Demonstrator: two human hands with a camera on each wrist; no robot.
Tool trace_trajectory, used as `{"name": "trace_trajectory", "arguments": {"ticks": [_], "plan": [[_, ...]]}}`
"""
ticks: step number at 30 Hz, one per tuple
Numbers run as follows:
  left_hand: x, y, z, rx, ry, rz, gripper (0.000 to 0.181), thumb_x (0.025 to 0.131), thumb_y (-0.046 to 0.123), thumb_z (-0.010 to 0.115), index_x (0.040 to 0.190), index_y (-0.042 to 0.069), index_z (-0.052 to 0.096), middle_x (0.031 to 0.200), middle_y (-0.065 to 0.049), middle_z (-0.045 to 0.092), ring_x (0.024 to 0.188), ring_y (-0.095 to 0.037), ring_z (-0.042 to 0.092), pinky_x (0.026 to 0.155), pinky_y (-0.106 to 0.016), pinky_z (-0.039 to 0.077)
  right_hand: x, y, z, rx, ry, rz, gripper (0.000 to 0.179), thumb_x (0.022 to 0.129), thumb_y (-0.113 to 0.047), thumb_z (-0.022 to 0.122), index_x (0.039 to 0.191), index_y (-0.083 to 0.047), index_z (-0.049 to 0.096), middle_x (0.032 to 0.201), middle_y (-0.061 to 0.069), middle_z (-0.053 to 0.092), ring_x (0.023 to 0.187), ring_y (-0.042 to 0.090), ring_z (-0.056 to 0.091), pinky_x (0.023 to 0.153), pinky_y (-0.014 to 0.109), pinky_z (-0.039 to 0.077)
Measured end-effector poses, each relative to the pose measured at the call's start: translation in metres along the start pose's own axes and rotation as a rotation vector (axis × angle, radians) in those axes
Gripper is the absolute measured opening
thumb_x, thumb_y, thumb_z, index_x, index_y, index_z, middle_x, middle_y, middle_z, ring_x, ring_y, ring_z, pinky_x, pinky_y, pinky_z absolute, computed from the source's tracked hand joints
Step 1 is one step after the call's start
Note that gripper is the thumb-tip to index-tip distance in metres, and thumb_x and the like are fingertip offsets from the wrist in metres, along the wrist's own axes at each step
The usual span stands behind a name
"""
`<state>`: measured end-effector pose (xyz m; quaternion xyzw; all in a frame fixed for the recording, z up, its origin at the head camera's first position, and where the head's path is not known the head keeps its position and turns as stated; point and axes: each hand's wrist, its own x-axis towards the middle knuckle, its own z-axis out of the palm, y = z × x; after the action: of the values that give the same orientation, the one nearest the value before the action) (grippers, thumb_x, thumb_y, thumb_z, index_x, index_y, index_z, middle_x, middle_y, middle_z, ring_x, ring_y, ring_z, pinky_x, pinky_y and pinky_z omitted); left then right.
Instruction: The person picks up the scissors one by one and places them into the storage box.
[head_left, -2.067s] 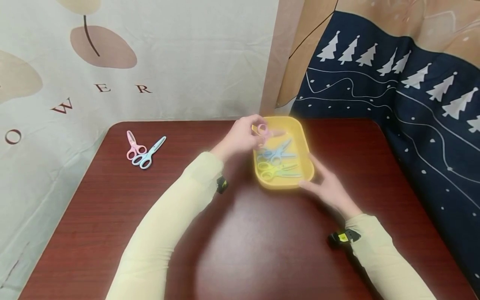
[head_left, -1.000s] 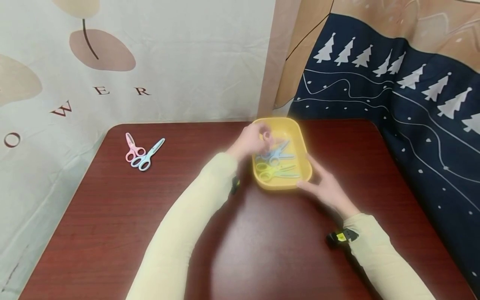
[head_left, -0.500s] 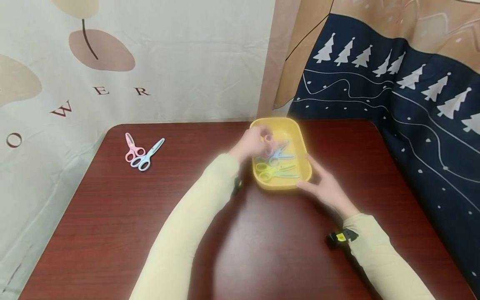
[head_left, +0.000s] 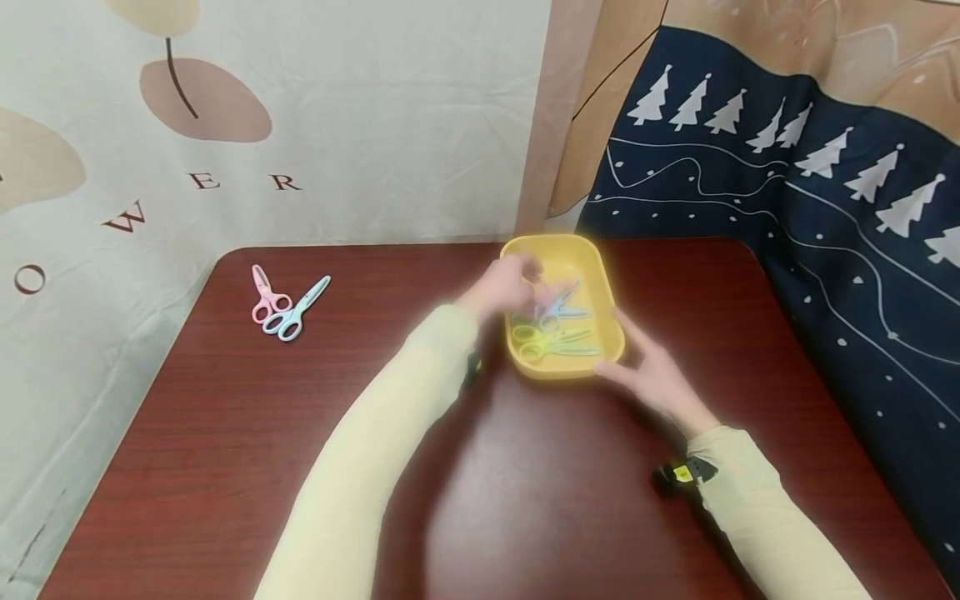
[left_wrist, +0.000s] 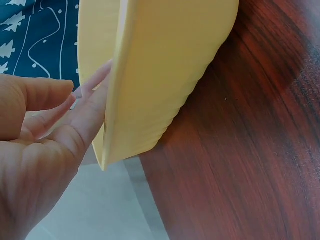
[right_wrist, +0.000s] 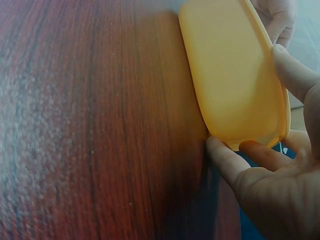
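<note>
A yellow plastic tray [head_left: 573,367] stands at the far middle of the table. My left hand [head_left: 504,285] reaches over its left rim, fingers and thumb at the pink scissors [head_left: 553,293], whose handles the hand covers. The pink scissors lie over blue scissors [head_left: 573,313]; yellow-green scissors [head_left: 555,343] lie nearer the front of the tray. In the left wrist view, the left hand's fingers [left_wrist: 92,110] pass behind the tray's rim and what they pinch is mostly hidden. My right hand [head_left: 652,379] holds the tray's near right corner, thumb [right_wrist: 290,65] on the rim and fingers along the wall.
Another pair of pink scissors [head_left: 264,292] and light blue scissors [head_left: 307,302] lie overlapping at the table's far left. The dark red-brown table [head_left: 525,500] meets a pale cloth [head_left: 420,125] behind and a navy tree-print cloth [head_left: 840,250] on the right.
My left hand has moved right and lower into the tray with the pink scissors, which now overlap the blue ones. My right hand has stayed at the tray's corner.
</note>
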<state>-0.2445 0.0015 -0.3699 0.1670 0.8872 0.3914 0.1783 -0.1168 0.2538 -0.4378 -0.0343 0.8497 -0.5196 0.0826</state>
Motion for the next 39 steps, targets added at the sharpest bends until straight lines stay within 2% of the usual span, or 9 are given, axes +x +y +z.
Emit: {"name": "trace_trajectory", "arguments": {"ticks": [8, 17, 23, 27, 32, 39], "plan": [[-0.003, 0.002, -0.002, 0.039, -0.001, 0.013, 0.049, 0.084, -0.008, 0.061, 0.132, -0.001, 0.059, 0.128, -0.016, 0.065, 0.120, -0.029, 0.061, 0.108, -0.039, 0.049, 0.000, -0.002, 0.000, -0.028, -0.003, -0.005, 0.095, 0.090, -0.029, 0.081, 0.162, -0.045, 0.020, 0.169, -0.002, 0.027, 0.155, 0.029, 0.027, 0.124, 0.058, 0.023], [-0.008, 0.003, -0.004, 0.027, -0.007, 0.006, 0.049, 0.085, -0.005, 0.063, 0.133, 0.002, 0.059, 0.130, -0.014, 0.064, 0.121, -0.028, 0.060, 0.108, -0.039, 0.048, -0.001, -0.004, 0.000, -0.036, 0.001, -0.010, 0.095, 0.091, -0.028, 0.081, 0.163, -0.041, 0.020, 0.170, -0.002, 0.026, 0.156, 0.028, 0.024, 0.124, 0.057, 0.023], [-0.014, 0.002, -0.006, 0.016, -0.003, 0.040, 0.046, 0.088, -0.002, 0.064, 0.133, 0.002, 0.059, 0.129, -0.014, 0.064, 0.121, -0.027, 0.060, 0.109, -0.039, 0.047, -0.002, -0.005, 0.001, -0.022, -0.008, -0.001, 0.095, 0.091, -0.030, 0.081, 0.162, -0.045, 0.020, 0.168, -0.005, 0.029, 0.155, 0.025, 0.026, 0.123, 0.056, 0.025], [-0.018, 0.001, -0.007, -0.012, -0.008, 0.053, 0.045, 0.089, -0.001, 0.064, 0.134, 0.002, 0.059, 0.129, -0.014, 0.064, 0.120, -0.028, 0.060, 0.108, -0.040, 0.048, -0.001, -0.004, 0.000, -0.027, 0.000, -0.008, 0.095, 0.090, -0.030, 0.082, 0.163, -0.041, 0.021, 0.169, -0.003, 0.028, 0.156, 0.027, 0.025, 0.124, 0.057, 0.024], [-0.026, 0.003, -0.010, -0.048, -0.021, 0.042, 0.045, 0.091, -0.001, 0.064, 0.136, 0.004, 0.058, 0.130, -0.013, 0.064, 0.120, -0.028, 0.062, 0.103, -0.038, 0.052, -0.001, -0.001, 0.000, -0.043, 0.002, -0.017, 0.097, 0.090, -0.032, 0.082, 0.164, -0.041, 0.019, 0.170, -0.001, 0.026, 0.156, 0.029, 0.024, 0.124, 0.058, 0.023], [-0.038, 0.003, -0.017, -0.035, -0.031, 0.049, 0.046, 0.093, 0.004, 0.065, 0.139, 0.005, 0.057, 0.132, -0.011, 0.063, 0.119, -0.028, 0.063, 0.103, -0.038, 0.053, -0.001, -0.001, 0.000, -0.056, 0.007, -0.011, 0.097, 0.089, -0.038, 0.082, 0.163, -0.041, 0.019, 0.170, -0.001, 0.025, 0.156, 0.030, 0.024, 0.124, 0.058, 0.022]]}}
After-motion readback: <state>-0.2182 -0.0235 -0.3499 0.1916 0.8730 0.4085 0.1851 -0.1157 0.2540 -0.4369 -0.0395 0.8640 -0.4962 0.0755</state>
